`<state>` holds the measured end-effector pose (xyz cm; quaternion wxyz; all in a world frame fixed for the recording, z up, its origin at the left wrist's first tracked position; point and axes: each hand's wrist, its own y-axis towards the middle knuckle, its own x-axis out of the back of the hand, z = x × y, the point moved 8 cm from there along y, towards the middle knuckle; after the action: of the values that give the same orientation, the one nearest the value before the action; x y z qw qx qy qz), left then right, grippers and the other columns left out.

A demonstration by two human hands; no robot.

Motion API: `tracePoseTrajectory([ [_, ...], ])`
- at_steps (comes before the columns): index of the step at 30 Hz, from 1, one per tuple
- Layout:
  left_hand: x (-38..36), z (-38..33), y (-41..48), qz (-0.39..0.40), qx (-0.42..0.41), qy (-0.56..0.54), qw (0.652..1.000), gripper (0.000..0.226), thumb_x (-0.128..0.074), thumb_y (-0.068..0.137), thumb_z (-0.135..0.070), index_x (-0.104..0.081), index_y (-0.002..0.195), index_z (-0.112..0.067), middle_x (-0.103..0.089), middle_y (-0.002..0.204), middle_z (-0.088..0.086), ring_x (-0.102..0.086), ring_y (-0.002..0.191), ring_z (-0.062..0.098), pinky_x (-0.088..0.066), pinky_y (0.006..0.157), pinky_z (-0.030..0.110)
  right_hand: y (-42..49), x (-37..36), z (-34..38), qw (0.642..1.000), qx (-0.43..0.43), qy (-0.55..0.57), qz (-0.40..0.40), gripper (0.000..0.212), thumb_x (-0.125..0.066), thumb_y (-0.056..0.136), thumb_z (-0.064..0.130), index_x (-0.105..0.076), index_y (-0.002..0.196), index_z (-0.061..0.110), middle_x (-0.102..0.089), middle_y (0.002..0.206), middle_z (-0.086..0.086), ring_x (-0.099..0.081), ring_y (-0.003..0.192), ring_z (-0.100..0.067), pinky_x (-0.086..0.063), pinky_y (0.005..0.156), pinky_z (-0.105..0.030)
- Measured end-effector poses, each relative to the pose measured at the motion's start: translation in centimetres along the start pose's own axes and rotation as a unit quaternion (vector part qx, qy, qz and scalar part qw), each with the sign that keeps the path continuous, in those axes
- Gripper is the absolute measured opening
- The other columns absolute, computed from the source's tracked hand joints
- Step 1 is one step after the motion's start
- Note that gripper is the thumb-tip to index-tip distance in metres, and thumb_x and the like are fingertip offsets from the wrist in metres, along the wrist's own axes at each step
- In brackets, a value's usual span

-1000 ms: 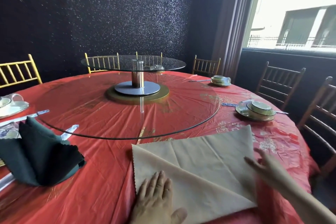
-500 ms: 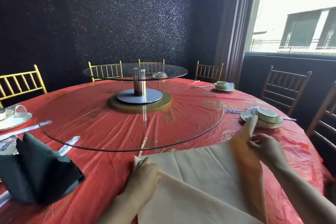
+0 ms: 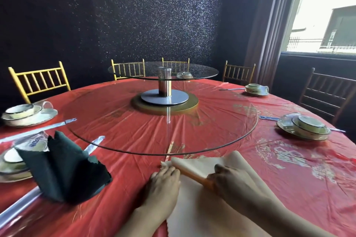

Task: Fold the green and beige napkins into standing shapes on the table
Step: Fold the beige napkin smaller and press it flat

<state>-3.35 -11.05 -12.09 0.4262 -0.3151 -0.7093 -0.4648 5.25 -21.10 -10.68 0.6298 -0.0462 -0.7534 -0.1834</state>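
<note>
The big round table (image 3: pixel 289 188) is wearing a slick red plastic cover, and that is the main worry: the beige napkin (image 3: pixel 192 208) is lying flat on it at the near edge, right in front of the person, and the whole cloth could be skating away as the fold is being pressed. The glass turntable (image 3: pixel 240 121) is sitting just beyond the napkin's far edge, so a fold pushed forward could be bumping its rim. The napkin's far portion is curling over in a soft roll, not a crisp crease, and a loose crease is likely giving a shape that slumps instead of standing. The green napkin (image 3: pixel 65 169) is already standing fanned out to the left, well apart, though a sweeping left elbow could be toppling it. The right hand (image 3: pixel 229 184) is gripping the rolled fold, fingers curled round it; the left hand (image 3: pixel 163 181) is bearing down on the far left corner with bent fingers, but pinching or merely pressing, I cannot tell. As for writing: large gold ornamental characters (image 3: pixel 285 157) are showing on the cover to the right, too warped to read, and blue print on the clear wrapper (image 3: pixel 32 143) behind the green napkin is too blurred to make out.
</note>
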Motion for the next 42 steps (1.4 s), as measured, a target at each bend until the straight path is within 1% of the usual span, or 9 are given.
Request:
tracePoseTrajectory([
  [11,-1.0,0.3,-0.8,0.038,0.029,0.026,0.999,0.020,-0.039,0.071,-0.025,-0.059,0.068,-0.026,-0.056,0.080,-0.012,-0.062,0.061,0.002,-0.047,0.055,0.016,1.4,0.0,0.0,0.997,-0.067,0.048,-0.008,0.017,-0.050,0.087,0.026,-0.065,0.089,0.018,-0.042,0.078,0.004,-0.057,0.081,-0.022,-0.034,0.053,-0.029],
  [13,-0.7,0.5,-0.8,0.023,0.044,0.010,0.999,0.020,-0.043,0.080,-0.016,-0.059,0.090,-0.024,-0.050,0.116,-0.002,-0.064,0.091,0.009,-0.048,0.076,0.022,1.7,0.5,0.3,0.997,-0.057,0.024,-0.035,0.006,-0.068,0.072,0.023,-0.064,0.071,0.019,-0.039,0.070,0.006,-0.058,0.067,-0.019,-0.039,0.048,-0.029],
  [15,-1.2,0.4,-0.8,0.074,0.051,0.004,0.996,0.026,-0.031,0.096,-0.015,-0.047,0.116,-0.019,-0.010,0.154,0.000,-0.037,0.132,0.016,-0.031,0.103,0.031,1.7,0.8,1.0,0.998,-0.023,-0.004,-0.049,0.028,-0.084,0.045,0.019,-0.056,0.050,0.021,-0.033,0.056,0.007,-0.051,0.047,-0.015,-0.030,0.035,-0.023],
  [17,-1.0,0.3,-0.9,0.091,0.055,-0.006,0.994,0.025,-0.025,0.099,-0.019,-0.042,0.117,-0.019,0.012,0.156,-0.010,-0.019,0.140,0.014,-0.020,0.108,0.032,1.5,1.3,1.3,0.997,-0.011,-0.020,-0.069,0.031,-0.083,0.040,0.017,-0.053,0.046,0.022,-0.041,0.053,0.006,-0.049,0.045,-0.015,-0.027,0.038,-0.020],
  [31,-1.6,0.7,-0.8,0.123,0.056,0.016,0.991,0.042,-0.016,0.096,-0.025,-0.029,0.137,-0.021,-0.013,0.156,-0.007,-0.010,0.142,0.010,-0.015,0.112,0.033,2.4,0.0,1.6,0.989,0.052,0.125,-0.052,0.018,-0.065,0.056,0.021,-0.067,0.068,0.033,-0.027,0.065,0.011,-0.046,0.051,-0.011,-0.028,0.041,-0.017],
  [34,-1.4,0.7,-0.8,0.102,0.047,0.013,0.994,0.080,0.010,0.069,-0.041,-0.035,0.131,-0.019,-0.026,0.153,-0.004,-0.020,0.140,0.011,-0.023,0.110,0.035,2.4,-0.6,0.9,0.982,0.019,0.186,-0.027,0.026,-0.054,0.071,0.025,-0.070,0.088,0.036,-0.041,0.071,0.003,-0.048,0.063,-0.016,-0.040,0.051,-0.024],
  [37,-0.7,0.9,-0.5,0.066,0.048,0.045,0.996,0.072,0.001,0.069,-0.039,-0.041,0.124,-0.019,-0.052,0.134,-0.005,-0.043,0.128,0.011,-0.039,0.099,0.034,2.2,-0.5,0.7,0.974,0.016,0.227,-0.010,0.025,-0.050,0.082,0.034,-0.070,0.098,0.032,-0.041,0.074,0.005,-0.046,0.070,-0.012,-0.044,0.066,-0.030],
  [40,-1.8,1.0,-0.8,0.135,0.046,0.041,0.989,0.095,0.016,0.058,-0.042,-0.019,0.142,-0.017,-0.033,0.147,-0.005,-0.021,0.137,0.010,-0.022,0.109,0.033,1.8,-0.9,0.8,0.973,0.043,0.227,0.008,0.021,-0.050,0.092,0.026,-0.068,0.099,0.018,-0.045,0.073,0.002,-0.041,0.071,0.005,-0.041,0.075,-0.030],
  [42,-1.5,0.9,-0.6,0.163,0.053,0.031,0.985,0.078,0.010,0.075,-0.044,-0.016,0.145,-0.019,-0.022,0.152,-0.007,-0.014,0.140,0.009,-0.015,0.112,0.032,1.2,-1.1,0.7,0.968,0.045,0.246,0.002,0.023,-0.048,0.092,0.028,-0.068,0.101,0.020,-0.048,0.075,0.005,-0.041,0.078,0.017,-0.041,0.075,-0.025],
])
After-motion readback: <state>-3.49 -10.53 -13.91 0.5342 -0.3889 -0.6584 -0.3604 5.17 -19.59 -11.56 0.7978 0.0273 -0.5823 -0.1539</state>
